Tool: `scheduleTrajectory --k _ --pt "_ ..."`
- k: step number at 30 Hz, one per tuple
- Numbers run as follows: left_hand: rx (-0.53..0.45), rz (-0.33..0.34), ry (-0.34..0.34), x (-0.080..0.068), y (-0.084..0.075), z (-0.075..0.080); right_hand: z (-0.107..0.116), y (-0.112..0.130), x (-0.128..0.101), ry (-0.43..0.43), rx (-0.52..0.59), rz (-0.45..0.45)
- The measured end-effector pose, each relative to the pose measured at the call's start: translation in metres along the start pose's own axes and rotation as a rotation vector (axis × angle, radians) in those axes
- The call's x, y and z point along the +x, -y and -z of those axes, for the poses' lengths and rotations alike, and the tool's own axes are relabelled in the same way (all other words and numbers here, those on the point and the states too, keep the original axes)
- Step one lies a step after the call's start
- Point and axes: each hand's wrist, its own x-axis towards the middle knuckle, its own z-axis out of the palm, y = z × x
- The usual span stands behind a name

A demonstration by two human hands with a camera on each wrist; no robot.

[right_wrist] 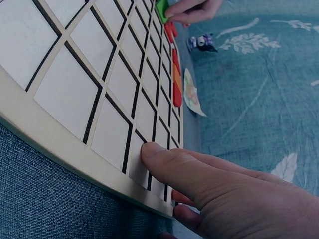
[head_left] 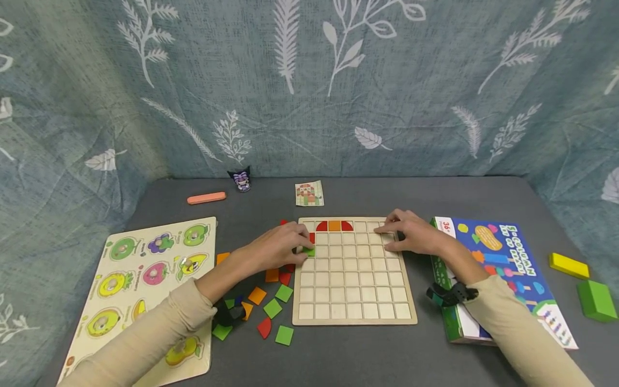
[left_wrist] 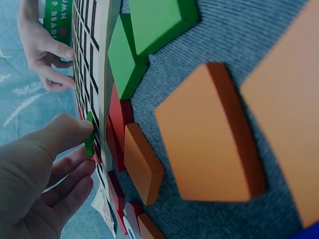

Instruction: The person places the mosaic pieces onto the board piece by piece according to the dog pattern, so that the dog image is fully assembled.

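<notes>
At the left edge of a wooden grid board [head_left: 358, 294], my left hand [head_left: 282, 244] pinches a green square tile [left_wrist: 89, 134] between thumb and fingers. The tile [head_left: 311, 251] is over the left column, just below a red piece [head_left: 312, 237]. Along the top row lie an orange square [head_left: 335, 226] and two red quarter-round tiles [head_left: 346, 226], one on each side of it. My right hand [head_left: 415, 232] rests on the board's upper right side. Its thumb [right_wrist: 159, 154] lies on the cells there, fingers extended beside it.
Loose green tiles [head_left: 284, 335], orange tiles [head_left: 257, 295] and red tiles [head_left: 264, 328] lie left of the board. A fruit puzzle [head_left: 200, 301] is farther left, a colourful box [head_left: 503, 252] to the right. Behind stand a pattern card [head_left: 309, 193] and a small figurine [head_left: 242, 180].
</notes>
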Motion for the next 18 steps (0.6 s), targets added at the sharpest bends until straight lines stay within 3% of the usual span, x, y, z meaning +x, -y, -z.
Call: scheduleTrajectory --k 7,12,15,18 --pt "0.026 -0.009 -0.017 0.001 0.000 -0.002 0.003 -0.001 0.000 0.002 -0.011 0.000" --pt "0.107 -0.053 -0.040 0.004 -0.003 -0.003 0.004 -0.003 -0.002 0.001 -0.015 -0.007" --pt "0.146 -0.067 -0.068 -0.001 -0.006 -0.001 0.002 -0.002 -0.001 0.004 -0.010 -0.001" --pt "0.130 -0.038 -0.114 -0.013 -0.006 0.003 0.001 -0.002 -0.001 0.006 -0.004 0.000"
